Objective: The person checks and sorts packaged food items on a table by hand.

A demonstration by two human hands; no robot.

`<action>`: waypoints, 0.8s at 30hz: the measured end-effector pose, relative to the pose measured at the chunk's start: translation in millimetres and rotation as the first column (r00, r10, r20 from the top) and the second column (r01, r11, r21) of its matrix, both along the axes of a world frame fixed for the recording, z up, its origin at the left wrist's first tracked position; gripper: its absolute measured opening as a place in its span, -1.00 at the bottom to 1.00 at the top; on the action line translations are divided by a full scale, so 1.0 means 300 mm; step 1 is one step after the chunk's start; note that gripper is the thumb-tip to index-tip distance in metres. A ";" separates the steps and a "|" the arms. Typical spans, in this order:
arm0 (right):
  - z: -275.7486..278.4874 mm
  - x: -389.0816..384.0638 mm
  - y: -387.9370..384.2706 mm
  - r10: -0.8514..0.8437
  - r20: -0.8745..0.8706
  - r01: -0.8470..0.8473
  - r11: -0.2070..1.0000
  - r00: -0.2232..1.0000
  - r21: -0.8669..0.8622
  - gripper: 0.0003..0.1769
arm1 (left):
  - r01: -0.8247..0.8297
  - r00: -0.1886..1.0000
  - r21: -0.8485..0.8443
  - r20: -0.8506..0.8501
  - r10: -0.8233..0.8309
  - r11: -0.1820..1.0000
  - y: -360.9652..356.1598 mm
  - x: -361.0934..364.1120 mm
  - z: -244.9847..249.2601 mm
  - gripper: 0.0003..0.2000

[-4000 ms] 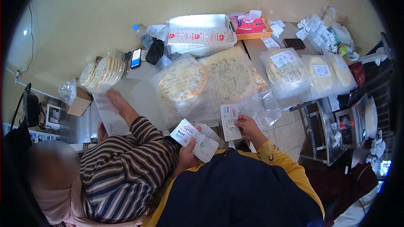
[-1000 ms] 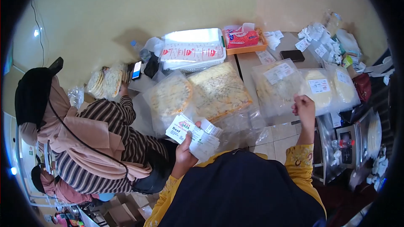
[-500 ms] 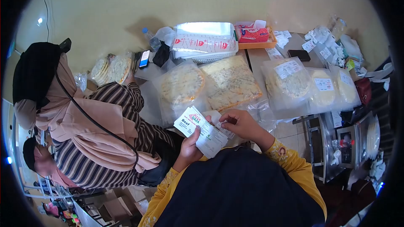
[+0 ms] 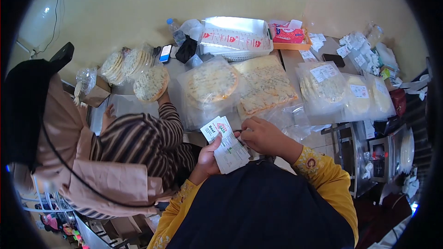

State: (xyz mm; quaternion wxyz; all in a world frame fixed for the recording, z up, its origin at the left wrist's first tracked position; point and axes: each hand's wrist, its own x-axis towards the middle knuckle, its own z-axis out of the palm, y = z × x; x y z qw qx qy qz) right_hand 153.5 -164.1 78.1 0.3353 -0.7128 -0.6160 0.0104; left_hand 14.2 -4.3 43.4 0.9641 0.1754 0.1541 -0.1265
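L grip (image 4: 207, 158): clamped, thumb (image 4: 213, 143) uppermost | R grip (image 4: 265, 134): fngrs (image 4: 249, 124) curled, nr L | arms (image 4: 323, 168) bent fwd

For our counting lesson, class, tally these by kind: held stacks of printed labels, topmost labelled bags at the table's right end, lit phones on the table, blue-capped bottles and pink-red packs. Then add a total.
Held stack of printed labels: 1
Topmost labelled bags: 3
Lit phone: 1
Blue-capped bottle: 1
Pink-red pack: 1
Total: 7
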 end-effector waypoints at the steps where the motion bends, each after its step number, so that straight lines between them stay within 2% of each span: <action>1: -0.011 -0.007 0.005 -0.004 -0.005 0.004 1.000 1.000 -0.006 -0.86 | 0.011 1.000 -0.007 0.013 -0.011 1.000 0.003 -0.003 0.004 -0.47; 5: -0.036 -0.027 0.014 -0.005 0.035 0.006 1.000 0.999 -0.023 -0.88 | 0.055 0.998 0.032 0.040 -0.056 0.998 0.018 -0.019 -0.018 -0.46; 8: -0.041 -0.028 0.017 0.039 0.078 -0.027 0.988 0.996 -0.151 -0.78 | 0.029 0.998 0.072 0.062 -0.034 0.997 0.013 -0.027 -0.021 -0.45; 11: -0.036 -0.033 0.021 0.074 0.142 -0.044 0.979 0.987 -0.200 -0.78 | 0.074 0.992 0.013 0.102 -0.075 0.997 0.021 -0.032 -0.020 -0.46; 14: -0.038 -0.027 0.015 0.113 0.163 -0.076 0.973 0.980 -0.217 -0.80 | 0.041 0.992 -0.009 0.120 -0.040 0.999 0.004 -0.046 -0.035 -0.49; 17: -0.034 -0.022 0.017 0.069 0.011 -0.066 0.981 0.998 -0.181 -0.85 | -0.103 0.993 0.012 0.063 0.102 0.995 -0.006 -0.067 -0.069 -0.53; 20: 0.009 -0.024 0.038 -0.122 -0.388 0.039 0.976 0.913 -0.215 -0.89 | -0.211 0.976 0.108 0.070 0.205 0.971 0.003 -0.069 -0.110 -0.54; 22: -0.021 -0.054 0.074 -0.136 -0.726 -0.020 0.979 0.674 -0.203 -0.89 | -0.221 0.973 0.139 0.102 0.208 0.965 0.005 -0.065 -0.096 -0.51; 23: -0.036 -0.076 0.092 -0.143 -0.850 -0.043 0.981 0.507 -0.190 -0.89 | -0.228 0.971 0.153 0.104 0.213 0.962 0.002 -0.064 -0.092 -0.49; 24: -0.045 -0.100 0.109 -0.155 -0.886 -0.060 0.978 0.436 -0.201 -0.89 | -0.232 0.970 0.168 0.107 0.217 0.958 -0.001 -0.063 -0.090 -0.47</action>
